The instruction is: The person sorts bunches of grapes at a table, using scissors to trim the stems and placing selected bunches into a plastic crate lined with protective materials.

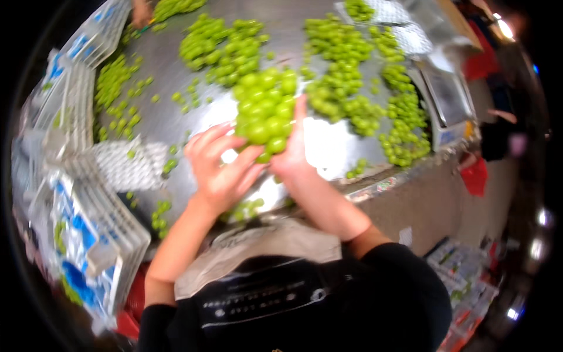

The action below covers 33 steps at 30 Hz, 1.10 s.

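A large bunch of green grapes is raised above the metal table in front of me. My right hand is closed round its right and lower side, with the thumb stretched up along the grapes. From the lower left, my left hand has its bent fingers against the same bunch; some motion blur softens them. Beneath my hands, near the table's front edge, lie a few loose grapes. Behind the held bunch rests a heap of grape bunches, and more bunches spread out to its right.
Stacked white plastic crates with blue and clear wrapping line the left side. White textured padding lies beside them, with loose grapes behind. Another person's hand shows at the far left. A scale-like metal box stands right.
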Each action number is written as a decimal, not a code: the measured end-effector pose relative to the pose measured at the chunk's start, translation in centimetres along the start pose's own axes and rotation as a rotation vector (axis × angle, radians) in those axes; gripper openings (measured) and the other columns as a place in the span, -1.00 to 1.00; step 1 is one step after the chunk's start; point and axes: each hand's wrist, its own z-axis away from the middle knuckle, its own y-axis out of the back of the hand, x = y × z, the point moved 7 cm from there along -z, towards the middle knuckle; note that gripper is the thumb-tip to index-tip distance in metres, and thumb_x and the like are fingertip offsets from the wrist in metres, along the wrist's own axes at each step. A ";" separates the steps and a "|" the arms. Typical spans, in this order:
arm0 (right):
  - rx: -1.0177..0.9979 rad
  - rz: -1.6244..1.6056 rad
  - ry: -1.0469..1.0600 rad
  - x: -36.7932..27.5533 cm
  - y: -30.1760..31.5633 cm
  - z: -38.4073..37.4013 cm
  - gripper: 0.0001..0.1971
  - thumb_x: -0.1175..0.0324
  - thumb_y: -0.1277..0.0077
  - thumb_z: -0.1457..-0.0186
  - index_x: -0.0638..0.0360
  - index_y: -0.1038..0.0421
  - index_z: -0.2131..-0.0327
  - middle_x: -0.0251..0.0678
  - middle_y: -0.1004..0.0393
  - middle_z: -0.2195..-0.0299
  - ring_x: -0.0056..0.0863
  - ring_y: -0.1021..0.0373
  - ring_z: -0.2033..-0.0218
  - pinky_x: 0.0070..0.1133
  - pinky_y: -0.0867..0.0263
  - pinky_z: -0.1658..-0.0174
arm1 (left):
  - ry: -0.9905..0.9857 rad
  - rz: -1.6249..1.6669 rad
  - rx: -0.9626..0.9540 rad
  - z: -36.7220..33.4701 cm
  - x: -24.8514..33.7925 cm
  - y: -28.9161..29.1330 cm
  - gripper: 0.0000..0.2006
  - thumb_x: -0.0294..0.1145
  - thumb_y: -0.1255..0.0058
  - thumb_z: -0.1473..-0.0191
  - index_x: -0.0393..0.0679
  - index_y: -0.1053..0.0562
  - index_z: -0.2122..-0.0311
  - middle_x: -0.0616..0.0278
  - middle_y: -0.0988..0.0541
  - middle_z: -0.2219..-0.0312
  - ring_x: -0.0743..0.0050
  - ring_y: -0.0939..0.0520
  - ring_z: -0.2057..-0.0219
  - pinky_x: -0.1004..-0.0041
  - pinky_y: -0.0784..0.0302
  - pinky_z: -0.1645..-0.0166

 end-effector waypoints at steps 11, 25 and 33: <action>0.058 0.396 0.531 -25.9 3.5 1.6 -0.22 -0.28 0.17 0.02 0.16 -0.11 -0.09 -0.14 -0.26 0.00 -0.22 -0.24 0.00 -0.24 -0.20 -0.04 | 0.456 0.015 -0.221 5.7 -7.6 1.1 -0.55 -0.43 -0.13 0.19 -0.23 -0.36 0.10 -0.01 -0.25 0.00 -0.02 -0.26 -0.07 0.16 -0.14 -0.14; 0.416 1.158 0.244 -44.5 20.0 -5.7 -0.19 -0.23 0.17 0.05 0.02 0.03 -0.20 -0.23 0.12 -0.23 -0.20 0.16 -0.23 -0.20 0.18 -0.18 | 0.550 0.102 -0.393 10.2 -10.0 1.0 -0.67 -0.37 -0.14 0.14 -0.21 -0.40 0.20 -0.04 -0.36 0.08 -0.01 -0.37 0.03 0.18 -0.31 0.00; 0.918 1.767 0.629 -42.2 13.1 -4.8 -0.42 0.09 0.07 -0.09 0.00 -0.07 -0.16 -0.16 -0.02 -0.17 -0.15 -0.06 -0.12 -0.17 -0.11 -0.05 | 0.542 -0.022 -0.150 8.8 -4.9 12.7 -0.69 -0.37 -0.12 0.13 -0.20 -0.43 0.21 0.08 -0.39 0.08 0.17 -0.41 0.06 0.34 -0.37 0.04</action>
